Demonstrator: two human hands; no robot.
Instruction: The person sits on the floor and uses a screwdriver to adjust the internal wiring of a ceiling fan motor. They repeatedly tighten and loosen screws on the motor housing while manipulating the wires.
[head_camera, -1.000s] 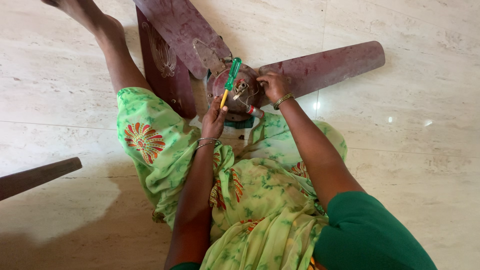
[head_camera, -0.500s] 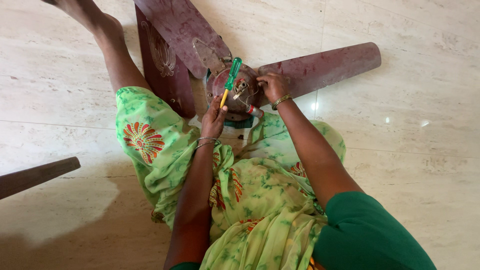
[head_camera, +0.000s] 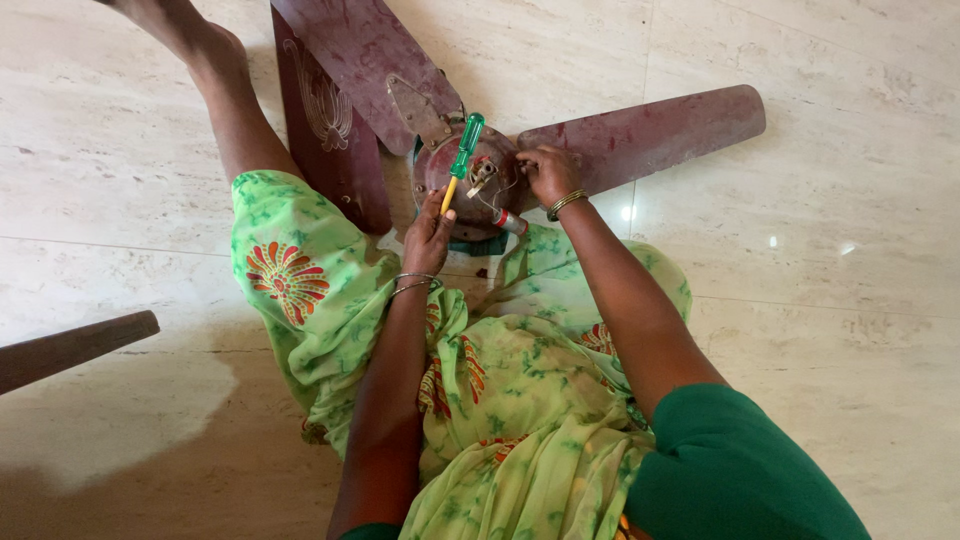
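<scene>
I sit on the floor with a dark red ceiling fan in front of my knees. Its round motor hub (head_camera: 470, 190) faces up, with loose wires at the centre. My left hand (head_camera: 428, 232) grips a screwdriver (head_camera: 460, 160) with a green and yellow handle, held upright over the hub. My right hand (head_camera: 548, 172) rests on the hub's right edge, fingers pinched on something small that I cannot make out. One blade (head_camera: 650, 132) reaches right, another blade (head_camera: 365, 62) points away from me. A small red and silver part (head_camera: 508, 222) lies at the hub's near edge.
A detached blade (head_camera: 325, 130) stands on edge against my left leg (head_camera: 225, 90), which stretches forward. Another dark blade tip (head_camera: 70, 348) pokes in from the left edge. Pale marble floor tiles (head_camera: 830, 260) surround me. My green patterned dress (head_camera: 510, 400) covers my lap.
Both hands keep their places at the hub. The view shifts very slightly; the screwdriver stays upright in my left hand.
</scene>
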